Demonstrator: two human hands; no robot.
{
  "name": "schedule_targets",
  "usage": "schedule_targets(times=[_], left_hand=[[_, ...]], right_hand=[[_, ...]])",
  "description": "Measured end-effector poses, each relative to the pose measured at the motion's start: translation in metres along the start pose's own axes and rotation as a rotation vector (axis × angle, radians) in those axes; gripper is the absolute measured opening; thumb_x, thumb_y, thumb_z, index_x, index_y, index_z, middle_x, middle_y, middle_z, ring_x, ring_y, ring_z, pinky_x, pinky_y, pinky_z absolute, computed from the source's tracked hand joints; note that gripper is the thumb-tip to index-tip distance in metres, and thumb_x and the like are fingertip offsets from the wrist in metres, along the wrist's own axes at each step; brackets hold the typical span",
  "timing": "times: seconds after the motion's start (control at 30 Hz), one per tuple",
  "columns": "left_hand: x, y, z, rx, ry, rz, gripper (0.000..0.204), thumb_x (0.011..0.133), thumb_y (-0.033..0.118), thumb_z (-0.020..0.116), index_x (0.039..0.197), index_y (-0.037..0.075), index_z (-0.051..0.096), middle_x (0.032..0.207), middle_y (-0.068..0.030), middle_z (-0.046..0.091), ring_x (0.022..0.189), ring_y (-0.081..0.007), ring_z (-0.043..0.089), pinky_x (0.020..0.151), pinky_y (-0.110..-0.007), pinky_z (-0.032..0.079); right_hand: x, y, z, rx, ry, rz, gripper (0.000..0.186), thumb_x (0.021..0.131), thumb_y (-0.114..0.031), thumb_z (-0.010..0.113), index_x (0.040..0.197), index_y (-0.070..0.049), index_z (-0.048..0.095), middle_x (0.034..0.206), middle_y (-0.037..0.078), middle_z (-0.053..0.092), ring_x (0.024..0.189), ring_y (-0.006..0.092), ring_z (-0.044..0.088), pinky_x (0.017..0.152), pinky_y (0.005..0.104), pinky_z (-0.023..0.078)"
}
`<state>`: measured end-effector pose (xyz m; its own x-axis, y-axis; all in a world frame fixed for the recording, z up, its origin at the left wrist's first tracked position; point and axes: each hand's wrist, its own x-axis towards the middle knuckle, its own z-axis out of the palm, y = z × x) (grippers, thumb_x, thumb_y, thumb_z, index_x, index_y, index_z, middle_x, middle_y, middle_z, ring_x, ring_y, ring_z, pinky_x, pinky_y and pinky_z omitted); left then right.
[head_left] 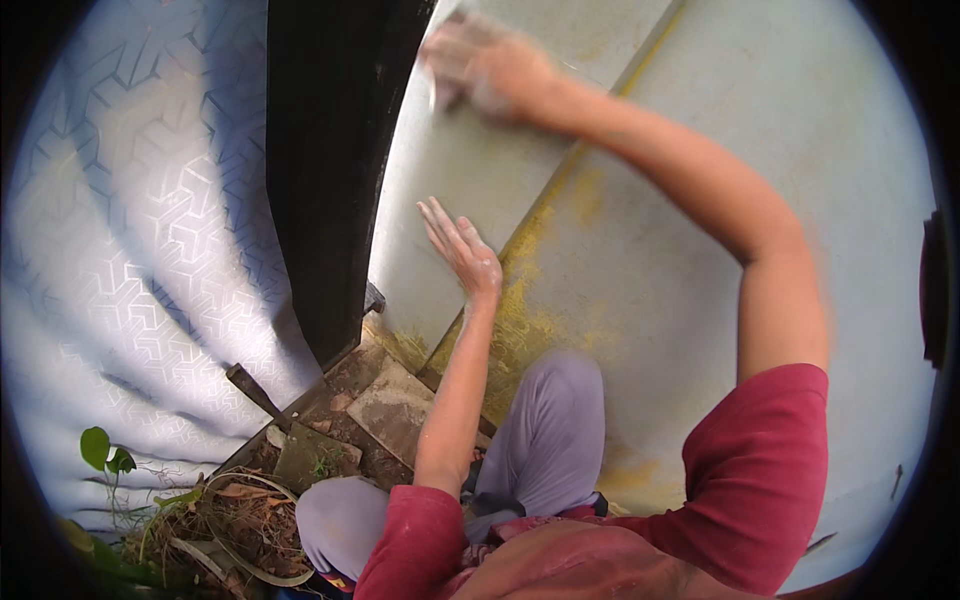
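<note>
My right hand (pixel 480 70) is at the upper part of a pale grey panel (pixel 700 170), arm stretched up and bent at the elbow. Its fingers are smeared by motion, so I cannot make out whether they hold anything. My left hand (pixel 458 240), dusted white, rests on the same panel lower down, fingers straight and a little apart. The panel has a long straight raised line (pixel 545 195) running diagonally, with yellow patches (pixel 515 310) along it and toward the bottom.
A tall black board (pixel 310 170) borders the panel. Left of it is a patterned pale surface (pixel 150 240). Below lie broken paving slabs (pixel 390 400), a dark upright stick (pixel 250 390), dry debris (pixel 235 525) and small green plants (pixel 95 450). My bent knees (pixel 550 420) are beside the panel.
</note>
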<state>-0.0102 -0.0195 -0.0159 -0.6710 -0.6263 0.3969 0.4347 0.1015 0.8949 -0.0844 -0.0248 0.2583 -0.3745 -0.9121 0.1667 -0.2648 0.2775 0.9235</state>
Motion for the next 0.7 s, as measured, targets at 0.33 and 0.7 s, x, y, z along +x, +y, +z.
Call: schedule_targets(times=[0.33,0.7], left_hand=[[-0.034,-0.027,-0.021,0.035,0.055,-0.116,0.056,0.112,0.030,0.035,0.158,-0.003,0.030,0.166,-0.0261,0.024,0.153,-0.0412,0.023,0.125,-0.054,0.021],[-0.010,-0.016,-0.029,0.041,0.082,-0.028,0.057,0.112,0.031,0.034,0.159,-0.002,0.029,0.167,-0.0248,0.023,0.154,-0.0405,0.021,0.125,-0.053,0.021]], right_hand=[[-0.006,0.098,-0.067,-0.199,0.166,0.260,0.047,0.097,-0.020,0.049,0.139,-0.004,0.059,0.154,0.016,0.051,0.149,0.0266,0.040,0.123,0.0486,0.026],[0.028,0.114,-0.058,0.076,0.196,0.244,0.044,0.105,-0.027,0.042,0.142,-0.012,0.059,0.142,0.008,0.062,0.132,0.0241,0.056,0.115,0.0441,0.039]])
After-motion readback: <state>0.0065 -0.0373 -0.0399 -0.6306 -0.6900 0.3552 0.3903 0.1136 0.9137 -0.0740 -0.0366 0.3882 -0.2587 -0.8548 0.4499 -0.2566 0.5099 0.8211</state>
